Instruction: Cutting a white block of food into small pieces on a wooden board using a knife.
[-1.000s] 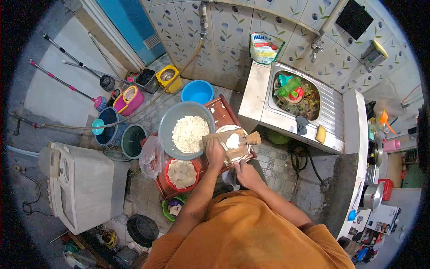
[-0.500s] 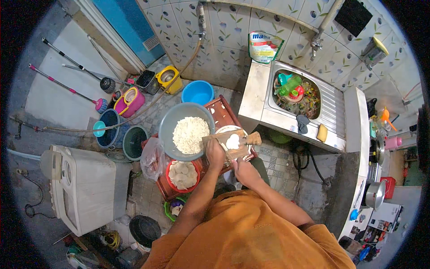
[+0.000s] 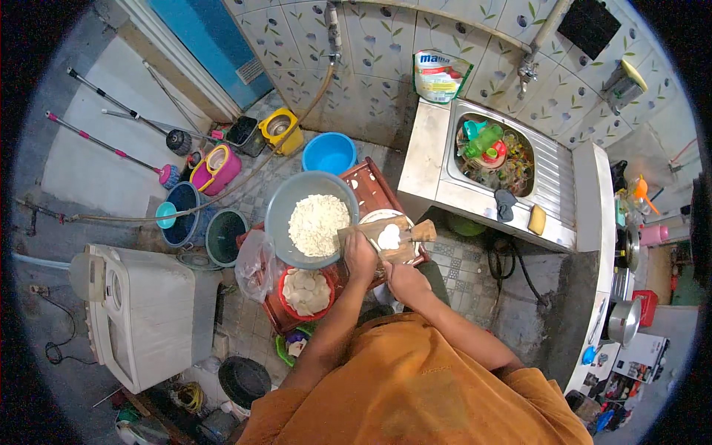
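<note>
A wooden cutting board (image 3: 406, 236) with a stubby handle lies slantwise before me, several thin white slices (image 3: 389, 236) on top of it. At its left end, my left hand (image 3: 361, 256) is closed, fingers curled over the board's edge. Just below the board my right hand (image 3: 408, 285) is closed too; what it grips is hidden. Left of the board, a large grey basin (image 3: 273, 210) holds a heap of small white pieces (image 3: 319, 225). Nearer to me, a red bowl (image 3: 285, 296) is filled with pale peeled pieces (image 3: 306, 291). A white round container (image 3: 372, 215) shows partly beneath the board.
These stand on a low reddish-brown table (image 3: 366, 178). A clear plastic bag (image 3: 256, 259) hangs at its left. Behind is a blue basin (image 3: 329, 153); a full sink (image 3: 492, 152) is at the right. A washing machine (image 3: 159, 315) and buckets (image 3: 226, 236) stand left.
The whole view has shifted slightly. My right hand has come a little closer to the board's lower edge. The left hand stays at the board's left end.
</note>
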`<state>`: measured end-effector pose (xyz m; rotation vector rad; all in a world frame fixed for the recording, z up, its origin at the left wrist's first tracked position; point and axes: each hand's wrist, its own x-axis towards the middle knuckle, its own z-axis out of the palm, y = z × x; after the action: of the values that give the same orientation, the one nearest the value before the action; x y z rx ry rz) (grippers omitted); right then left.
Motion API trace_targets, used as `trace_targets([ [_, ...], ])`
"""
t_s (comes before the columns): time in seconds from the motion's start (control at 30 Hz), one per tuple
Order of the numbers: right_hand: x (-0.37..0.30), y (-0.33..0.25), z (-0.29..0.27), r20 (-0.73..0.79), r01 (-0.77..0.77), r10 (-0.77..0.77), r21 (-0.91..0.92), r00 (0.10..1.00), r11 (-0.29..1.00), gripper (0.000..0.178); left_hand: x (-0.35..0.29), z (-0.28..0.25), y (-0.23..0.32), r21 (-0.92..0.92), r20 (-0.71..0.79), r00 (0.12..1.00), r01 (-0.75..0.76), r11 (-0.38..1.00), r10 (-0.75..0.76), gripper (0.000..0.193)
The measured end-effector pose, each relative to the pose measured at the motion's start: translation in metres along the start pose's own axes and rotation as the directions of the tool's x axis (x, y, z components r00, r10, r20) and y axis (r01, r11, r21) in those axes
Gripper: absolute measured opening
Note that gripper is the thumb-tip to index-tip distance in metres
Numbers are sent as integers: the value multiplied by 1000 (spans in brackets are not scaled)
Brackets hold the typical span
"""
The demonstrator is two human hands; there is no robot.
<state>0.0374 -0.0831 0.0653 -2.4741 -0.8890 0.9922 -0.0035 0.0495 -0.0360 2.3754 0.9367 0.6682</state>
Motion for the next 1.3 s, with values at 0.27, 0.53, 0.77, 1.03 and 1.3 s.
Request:
trace_targets([
  [0.27, 17, 10, 14, -43, 231, -242, -173, 969, 957, 35, 4, -1, 5, 44, 22, 999, 27, 999, -28, 11],
  [0.53, 51, 21, 26, 0, 165, -166, 65, 986, 984, 56, 6, -1, 5, -1, -22, 997, -69, 998, 69, 7],
  [0.77, 30, 0, 5, -53, 190, -185, 88, 981, 978, 50, 1, 1, -3, 52, 26, 999, -47, 998, 46, 9],
  [1.03, 64, 27, 51, -102, 188, -169, 219, 980, 958, 45, 5, 4, -6, 16, -28, 996, -80, 997, 80, 5],
  [1.3, 21, 28, 51, -203, 83, -45, 180, 978, 980, 48, 5, 6, -6, 63, -164, 975, -143, 988, 152, 10],
])
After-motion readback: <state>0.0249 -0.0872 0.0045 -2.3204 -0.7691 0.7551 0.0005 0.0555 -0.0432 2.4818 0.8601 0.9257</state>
